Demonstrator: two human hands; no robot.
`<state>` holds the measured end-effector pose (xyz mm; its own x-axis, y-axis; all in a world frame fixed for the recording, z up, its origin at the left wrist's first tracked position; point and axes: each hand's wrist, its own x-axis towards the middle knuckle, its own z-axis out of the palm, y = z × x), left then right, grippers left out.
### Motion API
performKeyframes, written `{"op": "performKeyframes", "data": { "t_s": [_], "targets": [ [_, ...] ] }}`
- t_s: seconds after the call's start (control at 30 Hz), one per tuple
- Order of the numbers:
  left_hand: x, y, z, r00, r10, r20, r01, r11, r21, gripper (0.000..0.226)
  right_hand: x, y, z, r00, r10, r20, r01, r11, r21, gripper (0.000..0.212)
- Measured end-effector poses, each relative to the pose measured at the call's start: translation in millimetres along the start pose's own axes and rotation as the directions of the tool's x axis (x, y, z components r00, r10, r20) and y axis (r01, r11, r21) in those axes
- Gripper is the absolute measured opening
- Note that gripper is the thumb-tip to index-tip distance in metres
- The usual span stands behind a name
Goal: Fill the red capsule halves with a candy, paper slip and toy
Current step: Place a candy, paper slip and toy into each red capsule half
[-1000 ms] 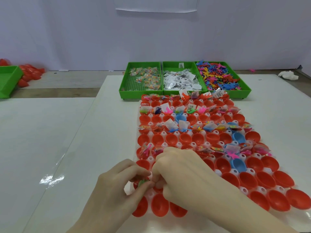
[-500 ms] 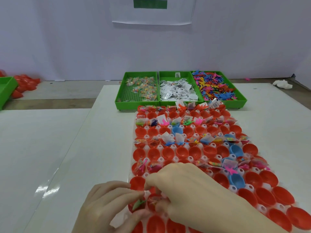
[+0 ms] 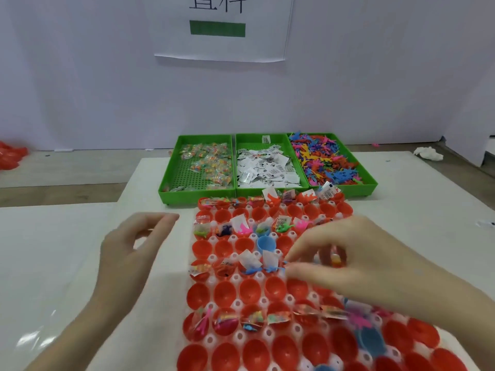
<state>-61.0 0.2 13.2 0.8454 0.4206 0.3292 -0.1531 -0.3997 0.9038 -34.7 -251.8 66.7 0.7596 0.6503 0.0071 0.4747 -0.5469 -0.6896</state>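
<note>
White table point(image 3: 80, 263) with three green bins at the back: candy point(image 3: 211, 164), slips point(image 3: 267, 170), toys point(image 3: 326, 159). Red halves point(image 3: 249, 290) sit in a holder right in front of me, some filled, several rows bare. My right hand point(image 3: 361, 266) is low over the middle row, fingers curled near a blue toy point(image 3: 270, 269); can't tell if they're pinching it, too blurry. Left hand point(image 3: 128, 250) floats beside the holder, fingers loosely bent, nothing in it. My worry: the right forearm hangs just above filled halves, so a sloppy pullback could flick slips out.
</note>
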Motion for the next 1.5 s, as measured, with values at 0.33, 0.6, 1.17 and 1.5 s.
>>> {"op": "performKeyframes", "data": {
  "t_s": [0.33, 0.6, 1.17, 1.5],
  "targets": [
    [155, -54, 86, 0.941, -0.14, 0.309, -0.035, 0.865, 0.501, 0.053, 71, 108, -72, 0.77, 0.352, -0.532, -0.231, 0.931, 0.282, 0.01],
    [163, -79, 98, 0.965, -0.111, 0.236, -0.074, 0.751, 0.656, 0.049, 137, 155, -85, 0.799, 0.434, -0.417, -0.466, 0.884, 0.028, 0.031],
    [162, -91, 102, 0.982, 0.068, 0.177, -0.153, 0.833, 0.532, 0.031, 157, 181, -76, 0.686, 0.234, -0.689, -0.457, 0.876, -0.157, 0.026],
    [160, -89, 100, 0.978, 0.11, 0.178, -0.183, 0.861, 0.475, 0.029, 163, 160, -68, 0.566, 0.183, -0.804, -0.271, 0.962, 0.028, 0.026]
  ]
}}
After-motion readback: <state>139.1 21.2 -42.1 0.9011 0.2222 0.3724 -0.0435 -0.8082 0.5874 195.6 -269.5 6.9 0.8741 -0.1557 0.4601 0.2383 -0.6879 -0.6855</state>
